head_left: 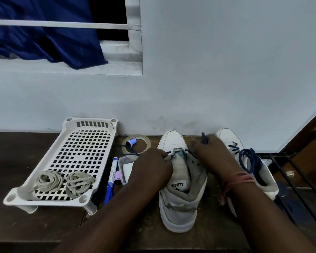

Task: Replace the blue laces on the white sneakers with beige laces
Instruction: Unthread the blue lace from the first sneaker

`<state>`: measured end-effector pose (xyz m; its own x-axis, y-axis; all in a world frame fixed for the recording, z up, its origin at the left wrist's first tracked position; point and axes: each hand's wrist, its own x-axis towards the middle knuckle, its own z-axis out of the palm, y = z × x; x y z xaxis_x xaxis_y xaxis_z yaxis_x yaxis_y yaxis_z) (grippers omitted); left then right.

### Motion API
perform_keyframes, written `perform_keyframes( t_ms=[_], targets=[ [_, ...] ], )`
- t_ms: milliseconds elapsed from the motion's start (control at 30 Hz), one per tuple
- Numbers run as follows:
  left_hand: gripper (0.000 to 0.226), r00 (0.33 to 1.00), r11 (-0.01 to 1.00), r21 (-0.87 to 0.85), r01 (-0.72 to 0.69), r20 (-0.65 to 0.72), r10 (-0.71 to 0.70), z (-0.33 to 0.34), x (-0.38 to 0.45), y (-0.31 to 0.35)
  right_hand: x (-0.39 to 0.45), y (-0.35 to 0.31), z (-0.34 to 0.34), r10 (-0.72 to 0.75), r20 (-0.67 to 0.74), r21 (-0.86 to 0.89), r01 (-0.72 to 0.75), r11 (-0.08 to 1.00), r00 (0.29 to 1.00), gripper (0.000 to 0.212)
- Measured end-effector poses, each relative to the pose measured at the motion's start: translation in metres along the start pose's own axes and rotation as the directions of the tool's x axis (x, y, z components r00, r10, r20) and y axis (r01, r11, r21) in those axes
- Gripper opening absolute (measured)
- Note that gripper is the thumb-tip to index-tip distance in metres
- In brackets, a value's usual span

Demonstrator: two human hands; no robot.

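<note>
Blue lace [204, 138] blurs in the right hand [212, 154].

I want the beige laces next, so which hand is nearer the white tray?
Left. The left hand grips the sneaker just right of the white tray; the right hand is on the sneaker's far side.

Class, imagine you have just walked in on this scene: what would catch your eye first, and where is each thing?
First, the two hands at centre: the left hand grips the near white sneaker by its eyelet edge, while the right hand pulls a blue lace up from it. To the left, two bundles of beige laces lie in a white perforated tray. On the right, the second sneaker has blue lace heaped on it.
</note>
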<state>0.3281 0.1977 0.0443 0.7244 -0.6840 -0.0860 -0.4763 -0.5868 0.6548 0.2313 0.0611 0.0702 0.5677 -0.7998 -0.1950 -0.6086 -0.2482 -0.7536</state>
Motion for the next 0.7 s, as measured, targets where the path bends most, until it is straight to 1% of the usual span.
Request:
perform_keyframes(
  t_ms=[33, 67, 100, 167, 200, 233, 267, 300, 333, 400, 433, 467, 500, 533, 567, 633, 700],
  targets=[
    [0.022, 1.000, 1.000, -0.001, -0.003, -0.002, 0.003, 0.000, 0.000, 0.000, 0.001, 0.003, 0.003, 0.031, 0.038, -0.032, -0.030, 0.999, 0.999, 0.026],
    [0.022, 1.000, 1.000, 0.001, -0.007, -0.004, 0.007, 0.000, -0.001, 0.000, 0.000, 0.004, 0.003, 0.068, 0.054, -0.024, -0.067, 0.997, 0.996, 0.034],
    [0.023, 1.000, 1.000, 0.006, -0.009, -0.007, 0.009, 0.000, -0.001, 0.000, 0.001, 0.004, 0.005, 0.086, 0.049, -0.019, -0.085, 0.996, 0.995, 0.036],
    [0.023, 1.000, 1.000, 0.013, -0.014, -0.015, 0.014, 0.001, -0.001, 0.000, 0.003, 0.001, 0.006, 0.050, 0.028, 0.000, -0.050, 0.999, 0.998, 0.034],
    [0.024, 1.000, 1.000, 0.015, -0.015, -0.018, 0.015, 0.002, 0.000, 0.000, 0.003, -0.002, 0.006, 0.011, -0.012, 0.070, -0.010, 0.998, 1.000, 0.034],
    [0.024, 1.000, 1.000, 0.018, -0.014, -0.017, 0.014, 0.003, 0.000, 0.000, 0.003, -0.005, 0.005, -0.013, -0.083, 0.200, 0.029, 0.979, 0.996, 0.035],
    [0.024, 1.000, 1.000, 0.023, -0.011, -0.014, 0.012, 0.003, 0.000, 0.000, 0.002, -0.009, 0.003, -0.021, -0.175, 0.365, 0.084, 0.927, 0.984, 0.035],
    [0.024, 1.000, 1.000, 0.024, -0.010, -0.011, 0.010, 0.003, 0.000, 0.000, 0.002, -0.012, 0.000, -0.018, -0.273, 0.497, 0.156, 0.854, 0.962, 0.034],
    [0.024, 1.000, 1.000, 0.020, -0.008, -0.007, 0.009, 0.003, 0.000, 0.000, 0.002, -0.014, -0.004, -0.014, -0.344, 0.592, 0.228, 0.773, 0.939, 0.034],
    [0.024, 1.000, 1.000, 0.001, -0.007, 0.000, 0.007, 0.003, 0.000, -0.001, 0.002, -0.017, -0.010, -0.009, -0.404, 0.700, 0.316, 0.641, 0.915, 0.038],
    [0.024, 1.000, 1.000, -0.010, -0.006, 0.001, 0.006, 0.002, 0.000, -0.001, 0.001, -0.018, -0.010, -0.016, -0.416, 0.695, 0.330, 0.639, 0.909, 0.039],
    [0.023, 1.000, 1.000, -0.017, -0.002, 0.001, 0.002, 0.002, 0.001, -0.001, 0.000, -0.017, -0.009, -0.026, -0.425, 0.633, 0.317, 0.707, 0.905, 0.037],
    [0.023, 1.000, 1.000, -0.018, 0.002, 0.002, -0.002, 0.002, 0.001, -0.001, 0.001, -0.013, -0.006, -0.043, -0.410, 0.512, 0.269, 0.816, 0.911, 0.031],
    [0.023, 1.000, 1.000, -0.015, 0.005, 0.003, -0.005, 0.002, 0.001, -0.001, 0.002, -0.008, -0.003, -0.048, -0.352, 0.368, 0.186, 0.911, 0.935, 0.024],
    [0.023, 1.000, 1.000, -0.010, 0.006, 0.003, -0.006, 0.003, 0.002, -0.001, 0.002, -0.004, 0.001, -0.035, -0.253, 0.230, 0.096, 0.968, 0.967, 0.021],
    [0.023, 1.000, 1.000, -0.002, 0.006, 0.001, -0.006, 0.002, 0.002, -0.001, 0.003, 0.002, 0.006, 0.014, -0.051, 0.065, -0.010, 0.998, 0.999, 0.024],
    [0.022, 1.000, 1.000, -0.005, 0.012, 0.002, -0.012, 0.002, 0.001, 0.000, 0.002, 0.003, 0.006, 0.061, 0.040, -0.051, -0.059, 0.997, 0.997, 0.032]
  ],
)
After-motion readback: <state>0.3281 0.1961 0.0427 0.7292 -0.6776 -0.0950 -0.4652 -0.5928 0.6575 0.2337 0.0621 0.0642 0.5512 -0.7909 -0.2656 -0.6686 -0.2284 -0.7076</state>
